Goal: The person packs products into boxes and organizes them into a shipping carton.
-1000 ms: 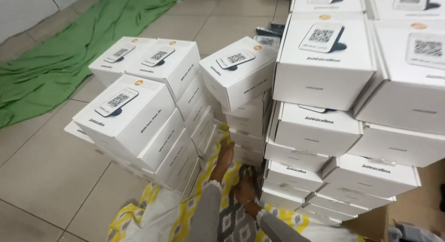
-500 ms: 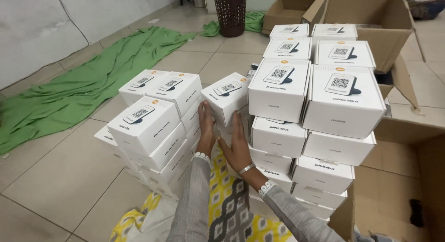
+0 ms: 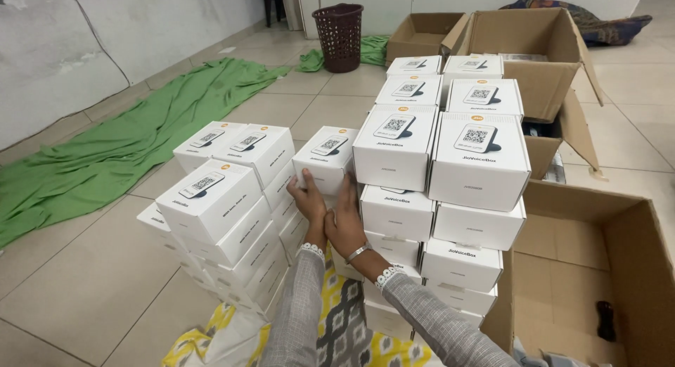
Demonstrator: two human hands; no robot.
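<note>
Beige tiled floor (image 3: 91, 282), smooth, glossy; yellow-grey patterned cloth (image 3: 351, 332) spread nearest, under stacks. L hand (image 3: 308, 198) & R hand (image 3: 344, 223) pressed flat on front of white box (image 3: 327, 158), fingers straight, not curled; box seated atop low middle stack, betw. left stack (image 3: 218, 212) & taller right stack (image 3: 443, 198). All cartons matte white card, square, dark code print on lids. Open brown corrugated carton (image 3: 598, 268) at right. Crumpled green sheet (image 3: 119, 149) further left; dark lattice bin (image 3: 339, 36) far back.

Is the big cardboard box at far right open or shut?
Open: the cardboard box has raised flaps and its brown inside shows.
</note>
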